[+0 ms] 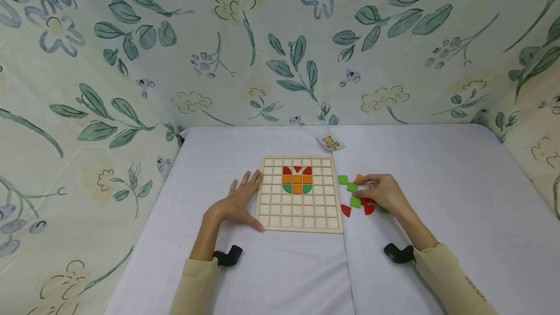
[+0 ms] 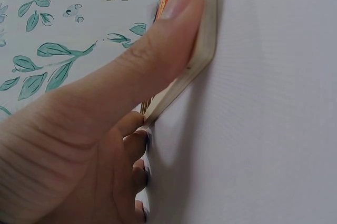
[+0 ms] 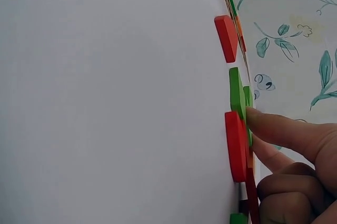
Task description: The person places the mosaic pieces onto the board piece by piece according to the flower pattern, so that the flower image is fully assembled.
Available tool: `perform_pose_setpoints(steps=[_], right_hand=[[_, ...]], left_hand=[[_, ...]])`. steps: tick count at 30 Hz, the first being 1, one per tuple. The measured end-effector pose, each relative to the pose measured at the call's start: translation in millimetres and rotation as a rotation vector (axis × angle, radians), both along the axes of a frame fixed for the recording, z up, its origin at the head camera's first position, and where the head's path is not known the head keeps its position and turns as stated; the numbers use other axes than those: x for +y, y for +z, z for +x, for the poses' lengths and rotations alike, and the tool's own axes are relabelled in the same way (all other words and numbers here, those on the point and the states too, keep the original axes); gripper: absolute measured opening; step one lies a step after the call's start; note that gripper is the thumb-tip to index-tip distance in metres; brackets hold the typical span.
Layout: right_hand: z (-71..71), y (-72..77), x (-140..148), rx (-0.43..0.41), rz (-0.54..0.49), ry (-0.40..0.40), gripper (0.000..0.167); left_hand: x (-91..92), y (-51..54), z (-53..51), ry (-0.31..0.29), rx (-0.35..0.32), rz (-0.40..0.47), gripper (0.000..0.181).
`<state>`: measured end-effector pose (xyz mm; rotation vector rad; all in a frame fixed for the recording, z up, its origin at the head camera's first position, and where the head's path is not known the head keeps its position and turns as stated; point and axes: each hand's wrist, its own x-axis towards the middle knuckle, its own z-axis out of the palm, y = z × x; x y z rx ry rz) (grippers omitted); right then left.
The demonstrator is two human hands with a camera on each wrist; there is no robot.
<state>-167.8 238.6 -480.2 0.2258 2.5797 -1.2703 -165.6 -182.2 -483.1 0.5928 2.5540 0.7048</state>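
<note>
A wooden grid board lies on the white-covered table, with a red, orange and green tile pattern in its upper middle cells. My left hand is spread along the board's left side, its thumb on the lower left corner and its fingertips against the edge. Right of the board, my right hand has thumb and forefinger at a green square tile, pinching it among loose tiles. Around it lie another green square, a red quarter-round tile and an orange piece, partly covered by the fingers.
A small picture card with a coloured pattern lies behind the board. Floral cloth hangs behind the table and at its sides. More red and green pieces lie under or beside the right hand, partly hidden.
</note>
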Motion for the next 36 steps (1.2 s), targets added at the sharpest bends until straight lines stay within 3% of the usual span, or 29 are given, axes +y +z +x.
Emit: perform_pose_setpoints(steps=[10,19,36], right_hand=[[-1.8,-0.4,-2.1,0.037,0.062,0.035,0.044],[-0.7,8.0,-8.8,0.050,0.010,0.078,0.043],[6.9,10.3,-96.8,0.059,-0.135,0.270,0.029]], left_hand=[[0.4,0.3,-0.2,-0.009,0.006,-0.009,0.149],[-0.2,-0.5,0.2,-0.010,0.011,-0.002,0.148],[-0.6,-2.7,-0.5,-0.006,0.005,-0.002,0.149]])
